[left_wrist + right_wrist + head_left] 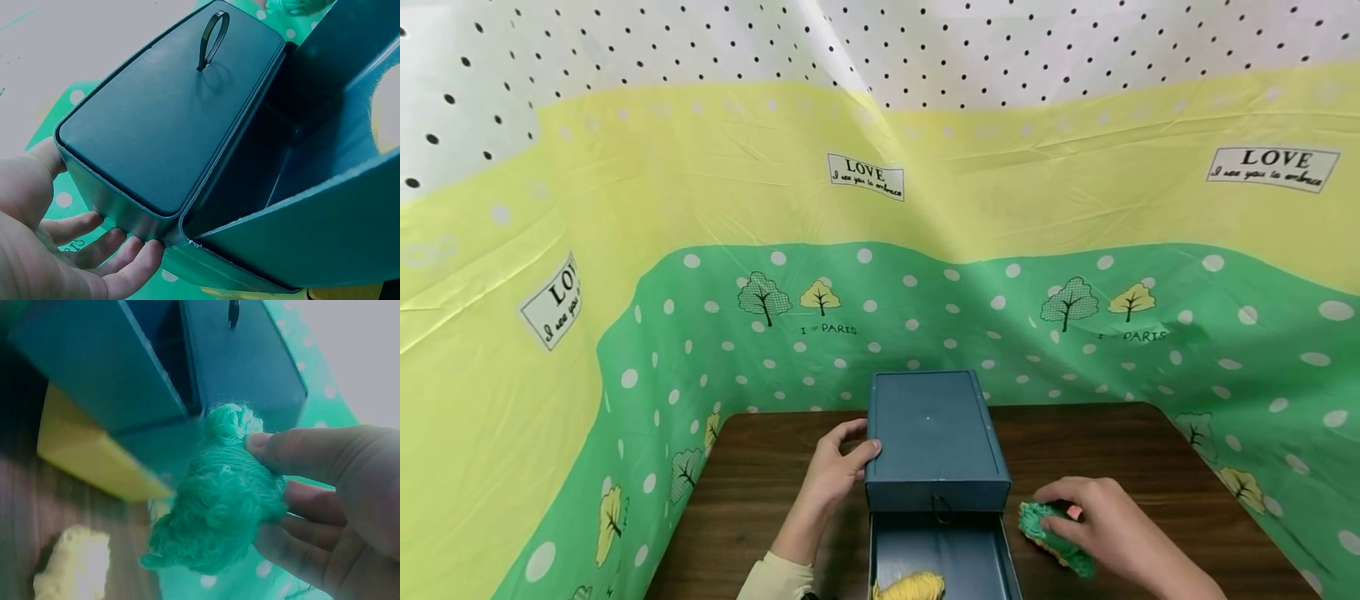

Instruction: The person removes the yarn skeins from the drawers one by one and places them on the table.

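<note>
A blue two-drawer box point(932, 425) stands on the table, its lower drawer point(951, 542) pulled out toward me. Inside that drawer lies a bundle of yellow yarn point(913, 586). My left hand point(835, 462) rests against the box's left side, thumb at the top edge and fingers spread along the wall. To the right of the box, my right hand point(1097, 521) pinches a bundle of green yarn point(219, 494) between thumb and fingers. The upper drawer front point(175, 112), with its black loop pull point(214, 39), is closed.
The dark wooden table point(775, 467) is ringed by a patterned curtain point(895, 317) behind and at both sides. In the right wrist view, a pale yellow yarn bundle point(75, 565) lies on the wood, near a yellow block point(94, 447) below the pulled-out drawer. A small pinkish-red thing point(1074, 512) shows by the right hand.
</note>
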A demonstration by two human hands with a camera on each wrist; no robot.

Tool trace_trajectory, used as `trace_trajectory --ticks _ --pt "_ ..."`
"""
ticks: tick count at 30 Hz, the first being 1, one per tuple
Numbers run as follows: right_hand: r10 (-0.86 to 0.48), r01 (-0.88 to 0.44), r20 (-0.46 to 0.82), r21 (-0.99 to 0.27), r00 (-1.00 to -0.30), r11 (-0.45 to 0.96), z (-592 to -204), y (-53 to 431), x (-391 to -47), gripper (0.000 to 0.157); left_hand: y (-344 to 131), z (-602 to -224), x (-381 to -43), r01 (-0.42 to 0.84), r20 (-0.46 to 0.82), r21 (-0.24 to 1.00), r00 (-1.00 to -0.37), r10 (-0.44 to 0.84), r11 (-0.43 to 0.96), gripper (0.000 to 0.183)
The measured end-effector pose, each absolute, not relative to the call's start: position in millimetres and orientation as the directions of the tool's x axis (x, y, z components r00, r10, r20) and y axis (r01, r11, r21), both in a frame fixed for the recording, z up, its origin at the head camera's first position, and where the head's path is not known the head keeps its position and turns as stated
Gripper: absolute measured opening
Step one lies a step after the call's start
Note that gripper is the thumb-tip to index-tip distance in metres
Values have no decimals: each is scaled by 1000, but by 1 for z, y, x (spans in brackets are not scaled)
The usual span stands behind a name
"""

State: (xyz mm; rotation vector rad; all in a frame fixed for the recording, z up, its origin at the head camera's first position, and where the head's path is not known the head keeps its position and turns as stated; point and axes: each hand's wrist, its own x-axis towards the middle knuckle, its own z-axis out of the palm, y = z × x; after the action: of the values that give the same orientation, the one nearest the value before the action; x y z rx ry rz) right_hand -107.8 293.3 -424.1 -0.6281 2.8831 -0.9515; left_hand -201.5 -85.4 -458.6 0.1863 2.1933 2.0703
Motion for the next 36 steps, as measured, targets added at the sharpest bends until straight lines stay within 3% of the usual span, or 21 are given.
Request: trace_trajectory --ticks 10,27,36 --pt "-326 -239 -27 -623 -945 745 -440 336 -124 31 -86 -457 -203 15 3 997 -985 173 72 60" --pt "-114 -75 -55 -472 -992 878 -469 390 -143 28 -85 -455 -199 26 12 997 -985 171 79 59" --pt "-43 14 -128 -419 -991 908 -491 419 -150 40 -86 -457 -198 29 15 996 -983 181 78 60"
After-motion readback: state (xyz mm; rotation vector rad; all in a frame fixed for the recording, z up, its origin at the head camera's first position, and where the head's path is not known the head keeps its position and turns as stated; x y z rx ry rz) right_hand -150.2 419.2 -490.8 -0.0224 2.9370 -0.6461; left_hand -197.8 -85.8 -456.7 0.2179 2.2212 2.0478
